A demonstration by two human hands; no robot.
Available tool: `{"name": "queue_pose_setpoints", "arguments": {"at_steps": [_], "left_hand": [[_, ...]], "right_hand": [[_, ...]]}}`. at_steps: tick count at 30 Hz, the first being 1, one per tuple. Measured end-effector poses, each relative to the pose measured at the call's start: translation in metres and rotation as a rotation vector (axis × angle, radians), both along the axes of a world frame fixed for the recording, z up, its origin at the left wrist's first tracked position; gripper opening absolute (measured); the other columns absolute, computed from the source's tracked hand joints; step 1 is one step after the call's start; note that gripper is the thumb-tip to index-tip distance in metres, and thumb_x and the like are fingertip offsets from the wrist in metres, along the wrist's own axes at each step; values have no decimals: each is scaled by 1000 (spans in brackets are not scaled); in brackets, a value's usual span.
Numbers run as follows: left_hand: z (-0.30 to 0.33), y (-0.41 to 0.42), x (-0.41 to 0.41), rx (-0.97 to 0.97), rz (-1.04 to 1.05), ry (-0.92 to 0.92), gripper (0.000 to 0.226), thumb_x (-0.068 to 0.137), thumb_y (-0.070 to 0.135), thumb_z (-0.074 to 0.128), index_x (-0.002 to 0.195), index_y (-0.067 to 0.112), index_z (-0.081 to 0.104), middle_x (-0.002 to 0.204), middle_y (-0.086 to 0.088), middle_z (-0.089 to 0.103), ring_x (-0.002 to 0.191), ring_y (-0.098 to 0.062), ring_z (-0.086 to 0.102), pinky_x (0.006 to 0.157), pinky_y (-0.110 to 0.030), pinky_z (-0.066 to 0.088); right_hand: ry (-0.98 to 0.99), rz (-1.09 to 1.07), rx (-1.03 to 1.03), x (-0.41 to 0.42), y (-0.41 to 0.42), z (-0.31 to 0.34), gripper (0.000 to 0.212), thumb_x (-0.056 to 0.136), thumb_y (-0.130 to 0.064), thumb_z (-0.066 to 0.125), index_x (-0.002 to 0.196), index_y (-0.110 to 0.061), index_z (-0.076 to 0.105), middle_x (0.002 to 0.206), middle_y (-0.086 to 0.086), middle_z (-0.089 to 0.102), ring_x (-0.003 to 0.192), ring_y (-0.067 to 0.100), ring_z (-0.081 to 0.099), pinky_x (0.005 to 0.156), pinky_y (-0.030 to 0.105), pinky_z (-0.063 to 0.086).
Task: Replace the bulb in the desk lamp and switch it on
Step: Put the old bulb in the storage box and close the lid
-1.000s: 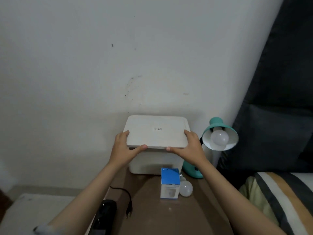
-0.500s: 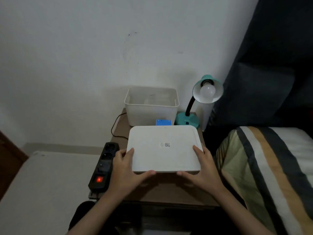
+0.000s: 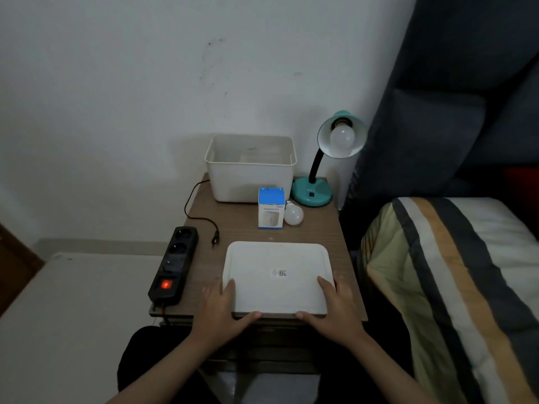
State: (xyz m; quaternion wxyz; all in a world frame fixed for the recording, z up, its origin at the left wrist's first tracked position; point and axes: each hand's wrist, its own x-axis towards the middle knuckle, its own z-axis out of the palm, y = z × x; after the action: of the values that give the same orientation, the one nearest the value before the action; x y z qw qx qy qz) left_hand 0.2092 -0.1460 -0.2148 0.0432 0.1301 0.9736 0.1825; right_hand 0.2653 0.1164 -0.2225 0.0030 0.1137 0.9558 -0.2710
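Note:
A teal desk lamp [image 3: 312, 193] stands at the table's back right, unlit, with a white bulb [image 3: 342, 137] in its shade. A loose white bulb [image 3: 294, 214] lies beside a blue-and-white carton [image 3: 271, 207] mid-table. The white box lid [image 3: 277, 275] lies flat at the front of the table. My left hand [image 3: 224, 310] grips its near left corner and my right hand [image 3: 335, 307] its near right corner. The lamp's black plug [image 3: 215, 237] lies loose, outside the power strip [image 3: 175, 263].
The open white storage box [image 3: 250, 176] stands at the back against the wall. The wooden bedside table [image 3: 315, 231] is small; the strip with its red lit switch occupies the left edge. A bed with a striped blanket [image 3: 455, 287] is to the right, a low white surface to the left.
Both hands lifted the lid off the white box, carried it toward me and lowered it flat onto the table's front. The view tilted downward.

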Motion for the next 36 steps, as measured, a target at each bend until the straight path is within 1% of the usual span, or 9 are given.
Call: {"name": "queue_pose_setpoints", "arguments": {"at_steps": [3, 5, 8, 13, 18, 22, 26, 30, 36], "left_hand": [[7, -2, -12, 22, -2, -7, 109, 56, 92, 41, 133, 15, 42, 151, -19, 28, 139, -36, 28, 114, -47, 28], [17, -3, -28, 80, 16, 32, 113, 54, 93, 40, 136, 16, 43, 154, -16, 26, 141, -32, 27, 114, -45, 29], [39, 1, -65, 139, 27, 135, 97, 62, 83, 44, 133, 16, 47, 151, -18, 32, 138, -34, 32, 108, -45, 35], [84, 16, -145, 283, 103, 222, 89, 68, 70, 54, 135, 13, 42, 148, -21, 33, 138, -35, 31, 106, -47, 37], [108, 24, -219, 328, 207, 259, 89, 76, 55, 67, 141, 9, 27, 151, -24, 21, 141, -38, 19, 111, -49, 27], [106, 31, -259, 321, 271, 176, 103, 75, 63, 62, 146, 6, 13, 156, -23, 8, 144, -39, 9, 116, -51, 21], [99, 39, -276, 394, 302, 162, 105, 77, 64, 58, 146, 1, 9, 156, -21, 7, 145, -36, 8, 117, -48, 20], [93, 45, -282, 464, 350, 205, 102, 78, 63, 58, 145, 1, 13, 153, -17, 15, 142, -35, 18, 114, -49, 28], [91, 47, -288, 529, 390, 269, 97, 77, 61, 60, 143, 3, 19, 146, -15, 27, 136, -33, 31, 106, -47, 39]], "right_hand": [[61, -44, 11, -14, 0, 9, 112, 51, -94, 42, 138, -23, 40, 151, 10, 20, 139, 27, 19, 114, 41, 25], [151, -61, 15, -33, 0, 19, 88, 67, -75, 57, 135, -20, 45, 146, 8, 32, 134, 25, 29, 111, 37, 30], [277, -50, -47, -74, -2, 39, 64, 82, -44, 66, 134, -13, 46, 141, 8, 41, 131, 24, 35, 106, 28, 28], [341, 15, -190, -148, -4, 58, 55, 80, -20, 67, 131, -18, 49, 128, 6, 51, 120, 25, 46, 103, 41, 40], [203, 13, -94, -197, -2, 44, 61, 81, -20, 64, 138, -24, 44, 135, 11, 42, 127, 27, 38, 103, 38, 38], [186, -12, -13, -215, 0, 25, 56, 80, -26, 65, 134, -28, 47, 124, 9, 47, 116, 28, 45, 90, 37, 45], [218, -137, -65, -223, 4, 17, 51, 77, -36, 70, 123, -26, 52, 116, 5, 50, 105, 24, 51, 76, 35, 49], [382, -225, -207, -221, 9, 20, 41, 73, -26, 77, 109, -18, 59, 105, 5, 58, 95, 24, 57, 72, 26, 39], [762, -234, -314, -213, 8, 70, 39, 72, -16, 79, 106, -17, 60, 103, -4, 58, 96, 13, 59, 81, 12, 44]]}}
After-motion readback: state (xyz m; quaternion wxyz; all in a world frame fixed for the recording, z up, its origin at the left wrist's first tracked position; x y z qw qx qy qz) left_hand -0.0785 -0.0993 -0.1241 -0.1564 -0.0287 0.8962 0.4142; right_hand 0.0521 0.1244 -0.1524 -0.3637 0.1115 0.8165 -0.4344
